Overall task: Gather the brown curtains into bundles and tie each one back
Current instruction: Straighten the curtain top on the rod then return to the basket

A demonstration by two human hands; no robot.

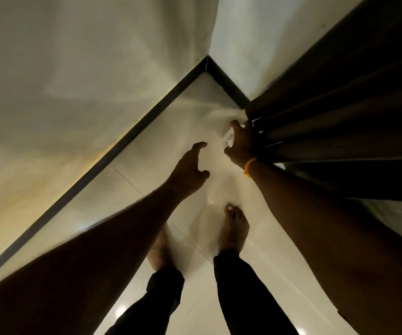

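Both bare arms are stretching forward toward the frame's centre. The left hand (190, 165) is hovering with fingers spread and loosely curved, holding nothing. The right hand (241, 143), centre right, is spreading thumb and forefinger, its other fingers hidden.

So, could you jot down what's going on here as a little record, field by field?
place: room corner, pale walls, dark skirting, glossy tiled floor
curtain: brown curtain hanging in folds on the right, not bundled or tied
left hand: left hand reaching forward, fingers loosely curled, holding nothing
right hand: right hand at the curtain's edge, orange wristband; grip unclear
beside right hand: small clear shiny thing, too blurred to identify
feet: bare feet on the floor
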